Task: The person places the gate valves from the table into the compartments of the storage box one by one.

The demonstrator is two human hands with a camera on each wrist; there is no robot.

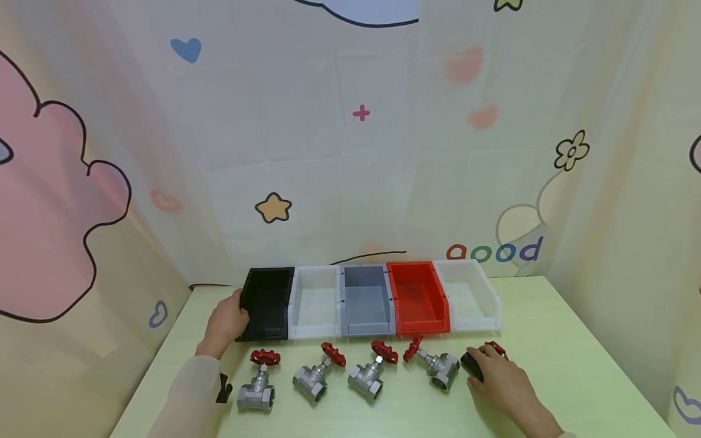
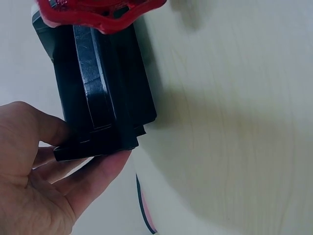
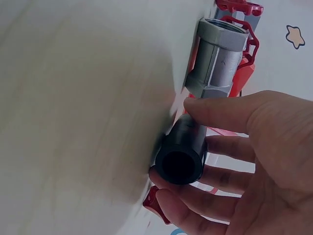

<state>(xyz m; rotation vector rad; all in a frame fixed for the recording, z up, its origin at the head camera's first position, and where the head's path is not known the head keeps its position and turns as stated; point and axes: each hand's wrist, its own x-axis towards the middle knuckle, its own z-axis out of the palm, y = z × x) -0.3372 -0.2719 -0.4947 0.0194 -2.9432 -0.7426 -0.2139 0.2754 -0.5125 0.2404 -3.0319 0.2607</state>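
One black bin [image 1: 268, 307] in left hand [image 1: 226, 323]

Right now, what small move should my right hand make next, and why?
Probably a slight lift of the black valve: your right hand has thumb and fingers around it, while your left hand grips the black bin by its side.

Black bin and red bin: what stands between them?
In the head view, a white bin and a gray bin stand between the black bin and the red bin.
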